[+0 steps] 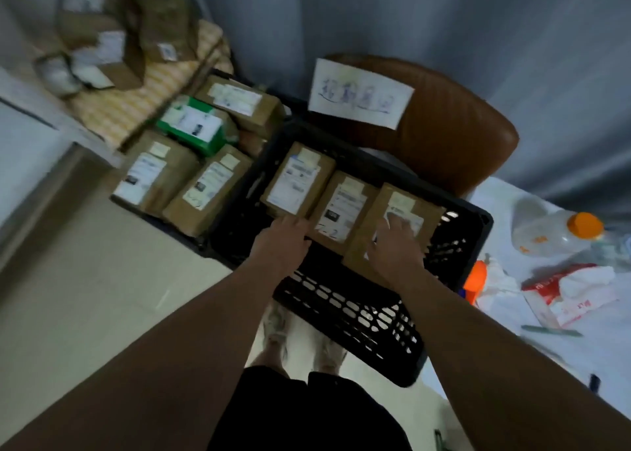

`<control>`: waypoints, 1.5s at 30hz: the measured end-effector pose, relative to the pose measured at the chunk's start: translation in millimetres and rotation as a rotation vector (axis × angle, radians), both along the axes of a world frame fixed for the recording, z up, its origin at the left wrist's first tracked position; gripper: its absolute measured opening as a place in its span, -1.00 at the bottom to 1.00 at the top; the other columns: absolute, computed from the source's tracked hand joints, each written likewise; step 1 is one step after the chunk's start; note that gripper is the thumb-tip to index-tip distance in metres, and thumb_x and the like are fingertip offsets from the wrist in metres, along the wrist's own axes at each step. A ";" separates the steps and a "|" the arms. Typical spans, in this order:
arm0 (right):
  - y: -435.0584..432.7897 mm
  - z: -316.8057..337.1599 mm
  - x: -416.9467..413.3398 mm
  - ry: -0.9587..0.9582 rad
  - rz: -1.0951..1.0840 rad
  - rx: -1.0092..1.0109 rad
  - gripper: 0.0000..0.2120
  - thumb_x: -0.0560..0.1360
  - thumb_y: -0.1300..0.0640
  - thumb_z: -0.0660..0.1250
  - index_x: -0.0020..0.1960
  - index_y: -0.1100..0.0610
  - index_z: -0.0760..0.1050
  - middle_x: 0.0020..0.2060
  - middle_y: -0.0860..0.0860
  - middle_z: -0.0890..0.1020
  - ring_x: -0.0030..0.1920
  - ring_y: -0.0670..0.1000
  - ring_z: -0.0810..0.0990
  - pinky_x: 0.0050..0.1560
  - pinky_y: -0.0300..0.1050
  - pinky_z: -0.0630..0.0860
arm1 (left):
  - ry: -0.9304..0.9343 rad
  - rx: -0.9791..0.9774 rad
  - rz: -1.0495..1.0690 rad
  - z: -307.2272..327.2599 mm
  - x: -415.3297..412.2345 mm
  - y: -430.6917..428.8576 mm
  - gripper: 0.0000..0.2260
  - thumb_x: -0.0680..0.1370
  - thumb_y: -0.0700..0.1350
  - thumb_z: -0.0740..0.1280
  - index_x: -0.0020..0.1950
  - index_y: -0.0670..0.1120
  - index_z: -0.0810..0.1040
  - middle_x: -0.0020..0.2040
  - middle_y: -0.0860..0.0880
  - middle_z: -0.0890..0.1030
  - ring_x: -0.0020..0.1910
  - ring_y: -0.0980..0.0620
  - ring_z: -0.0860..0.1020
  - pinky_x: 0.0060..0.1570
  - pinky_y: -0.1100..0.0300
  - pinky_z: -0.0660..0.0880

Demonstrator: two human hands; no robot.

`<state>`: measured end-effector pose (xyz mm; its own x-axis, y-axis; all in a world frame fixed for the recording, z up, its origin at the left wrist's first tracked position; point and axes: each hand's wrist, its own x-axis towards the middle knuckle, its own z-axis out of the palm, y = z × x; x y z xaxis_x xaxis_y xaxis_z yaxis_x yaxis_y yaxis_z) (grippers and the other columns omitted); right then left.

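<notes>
right parcel (370, 223) lies in the black crate (341, 303), rightmost of three in a row. the right hand (396, 249) presses it with flat, spread fingers. the left hand (283, 242) touches the left parcel (297, 180), but its grip is too blurred to tell. better to push evenly, so the gaps close.

Three brown parcels (297, 180) fill one black crate (345, 307) at centre. At ten o'clock lie at least three more brown boxes (155, 174) and one green parcel (191, 127). The heap at eleven o'clock is too blurred to count. Two hands show, the left hand (281, 242) and the right hand (396, 245). One chair (454, 136) and one paper sheet (358, 92) are at one o'clock, and two orange caps (584, 226) at three.
</notes>
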<state>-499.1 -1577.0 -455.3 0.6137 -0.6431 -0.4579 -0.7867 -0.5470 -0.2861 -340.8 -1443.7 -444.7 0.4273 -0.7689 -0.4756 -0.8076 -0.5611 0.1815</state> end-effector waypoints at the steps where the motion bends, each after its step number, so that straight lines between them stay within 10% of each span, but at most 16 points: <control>1: 6.3 8.2 17.3 -0.038 0.066 -0.002 -0.54 0.64 0.00 0.10 0.48 0.14 0.18 0.47 0.17 0.22 0.46 0.19 0.18 0.42 0.08 0.21 | -0.035 -0.009 0.043 10.7 9.4 14.7 -0.60 0.65 0.02 0.11 0.48 -0.06 0.26 0.42 -0.09 0.33 0.35 -0.11 0.34 0.21 -0.05 0.45; 24: 385.2 102.5 379.5 -0.505 0.803 -0.098 -0.71 0.61 0.09 0.15 0.28 0.17 0.43 0.19 0.10 0.50 0.20 0.14 0.49 0.17 0.03 0.45 | -0.426 -0.076 0.731 123.7 237.5 442.1 -0.54 0.66 0.05 0.07 0.53 -0.04 0.15 0.52 -0.11 0.20 0.48 -0.12 0.17 0.38 0.03 0.19; 30: 479.4 153.5 466.4 -0.690 0.856 -0.079 -0.61 0.60 0.07 0.19 0.40 0.15 0.38 0.41 0.13 0.35 0.35 0.14 0.40 0.32 0.00 0.33 | -0.606 -0.126 0.821 183.2 295.6 541.4 -0.55 0.66 0.06 0.07 0.53 -0.03 0.15 0.53 -0.11 0.20 0.49 -0.12 0.15 0.39 0.02 0.17; 45: 528.4 320.3 668.9 -1.145 0.968 -0.021 -0.59 0.58 0.11 0.24 0.41 0.15 0.37 0.44 0.11 0.32 0.43 0.12 0.30 0.37 0.06 0.31 | -0.930 -0.539 0.863 318.0 461.6 592.6 -0.52 0.62 0.05 0.18 0.52 -0.05 0.22 0.50 -0.10 0.27 0.44 -0.11 0.26 0.36 0.03 0.26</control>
<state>169.7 -1048.6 -135.0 0.8041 0.2103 0.5560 0.5110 -0.7224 -0.4658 120.8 -851.2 -126.7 0.8522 -0.0964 0.5143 -0.1852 -0.9748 0.1241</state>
